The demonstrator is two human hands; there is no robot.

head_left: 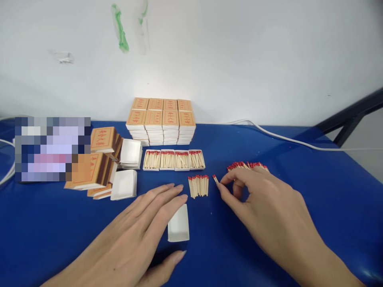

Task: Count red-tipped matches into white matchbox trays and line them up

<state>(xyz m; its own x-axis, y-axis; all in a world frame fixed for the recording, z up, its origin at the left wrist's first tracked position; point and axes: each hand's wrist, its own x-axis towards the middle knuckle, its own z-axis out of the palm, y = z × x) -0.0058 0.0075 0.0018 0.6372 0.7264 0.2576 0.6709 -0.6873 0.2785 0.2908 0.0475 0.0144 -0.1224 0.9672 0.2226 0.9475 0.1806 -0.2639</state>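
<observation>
My left hand [149, 223] lies open with fingers stretched out, beside and partly over an empty white matchbox tray [179, 226]. Just beyond its fingertips, a small row of red-tipped matches [198, 186] lies side by side on the blue table. To the right of that row, my right hand [263, 207] pinches matches [215, 179] between thumb and forefinger, heads pointing away from me; their exact number is hard to tell. A larger pile of matches [239, 165] lies behind the right hand, which partly hides it.
Several trays filled with matches [167, 159] stand in a line farther back. Behind them rises a block of stacked matchboxes [161, 119]. At left are more matchboxes [103, 139], stacked empty trays [123, 184] and a blurred-out object [52, 149]. A white cable [278, 137] runs along the wall.
</observation>
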